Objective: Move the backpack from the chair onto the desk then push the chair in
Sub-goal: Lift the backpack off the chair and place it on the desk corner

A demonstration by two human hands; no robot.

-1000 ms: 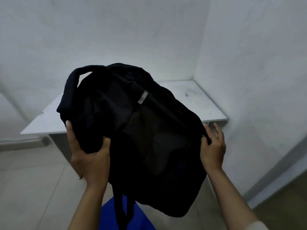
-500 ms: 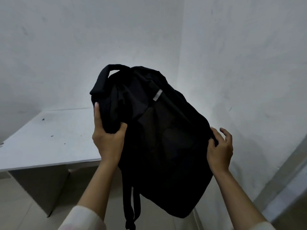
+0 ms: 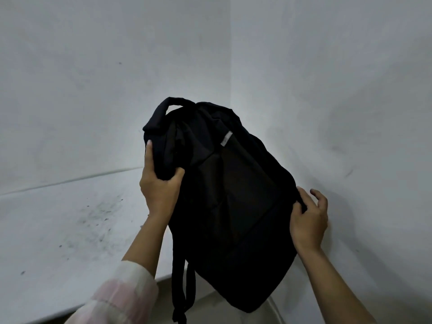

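Backpack (image 3: 233, 202) hung over the desk (image 3: 58, 230) edge, left hand (image 3: 161, 190) clamped on it, right hand (image 3: 308, 220) seemingly pinching loosely; dangling straps (image 3: 183, 288) might snag.

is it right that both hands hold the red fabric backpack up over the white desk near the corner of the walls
Not quite: the fabric backpack is black, not red, as the head view shows. The rest stands: the left hand and right hand hold it up over the white desk near the wall corner.
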